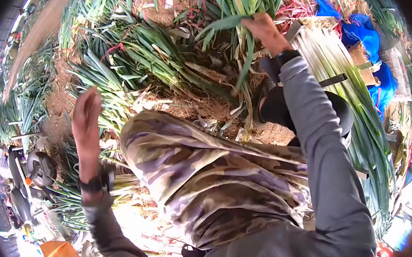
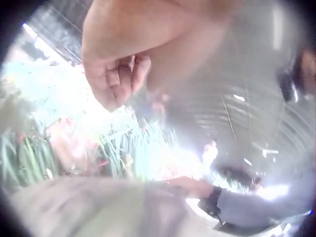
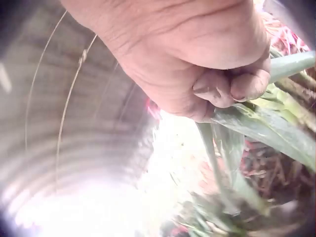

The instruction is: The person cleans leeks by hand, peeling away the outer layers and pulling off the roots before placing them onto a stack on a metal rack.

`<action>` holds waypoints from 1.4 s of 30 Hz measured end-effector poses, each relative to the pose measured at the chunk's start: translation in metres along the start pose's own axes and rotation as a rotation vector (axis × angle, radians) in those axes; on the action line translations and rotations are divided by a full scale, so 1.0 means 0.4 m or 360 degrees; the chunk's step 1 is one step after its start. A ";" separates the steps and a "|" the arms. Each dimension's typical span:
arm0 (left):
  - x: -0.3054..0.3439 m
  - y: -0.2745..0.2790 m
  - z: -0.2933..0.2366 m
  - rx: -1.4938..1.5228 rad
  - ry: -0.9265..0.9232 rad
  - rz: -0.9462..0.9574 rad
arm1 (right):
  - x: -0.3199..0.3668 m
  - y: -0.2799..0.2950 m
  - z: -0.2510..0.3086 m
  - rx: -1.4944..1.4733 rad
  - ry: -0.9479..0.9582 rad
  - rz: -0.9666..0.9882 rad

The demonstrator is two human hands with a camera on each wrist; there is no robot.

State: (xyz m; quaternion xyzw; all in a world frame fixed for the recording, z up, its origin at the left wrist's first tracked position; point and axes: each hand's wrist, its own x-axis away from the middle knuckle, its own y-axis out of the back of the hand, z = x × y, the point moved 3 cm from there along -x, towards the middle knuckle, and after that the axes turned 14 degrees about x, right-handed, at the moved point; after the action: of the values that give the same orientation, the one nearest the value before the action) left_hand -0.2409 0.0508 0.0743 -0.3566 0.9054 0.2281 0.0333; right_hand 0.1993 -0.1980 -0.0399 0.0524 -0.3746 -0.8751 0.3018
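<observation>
Long green leek leaves (image 1: pixel 226 24) hang from my right hand (image 1: pixel 265 31), which grips them at the top of the head view. In the right wrist view the curled fingers of my right hand (image 3: pixel 222 74) close round flat green leaves (image 3: pixel 271 131), whose ends dangle below. My left hand (image 1: pixel 86 122) is raised at the left, beside a heap of leeks (image 1: pixel 102 76), and holds nothing. In the left wrist view the fingers of my left hand (image 2: pixel 118 74) bend loosely, with no leaf in them.
Trimmed leeks with white stems (image 1: pixel 322 50) lie on a rack at the right, near blue bags (image 1: pixel 361 37). Camouflage cloth (image 1: pixel 211 178) covers my lap. Roots and soil (image 1: pixel 193 105) lie before my knees. A wheeled machine (image 1: pixel 38 167) stands at the lower left.
</observation>
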 end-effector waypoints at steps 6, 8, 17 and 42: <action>0.377 -0.014 0.146 0.0397 0.0723 -0.0120 | 0.021 -0.141 0.003 0.0478 0.0216 0.0077; 0.443 -0.070 0.088 0.0538 0.0888 -0.0058 | 0.113 -0.210 -0.030 -0.0109 0.0228 0.0145; 0.627 0.001 0.010 0.1049 0.0571 -0.0283 | 0.180 -0.346 -0.135 -0.0339 0.0645 0.0061; -0.148 -0.309 -0.045 0.1645 0.0543 0.0106 | 0.267 -0.585 -0.207 0.0876 0.0516 0.0099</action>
State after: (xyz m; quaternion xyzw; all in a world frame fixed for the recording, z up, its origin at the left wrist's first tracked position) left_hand -0.1133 0.0012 0.0555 -0.2968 0.9029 -0.3069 0.0496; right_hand 0.0245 -0.1846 -0.2455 0.2594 -0.5457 -0.7115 0.3587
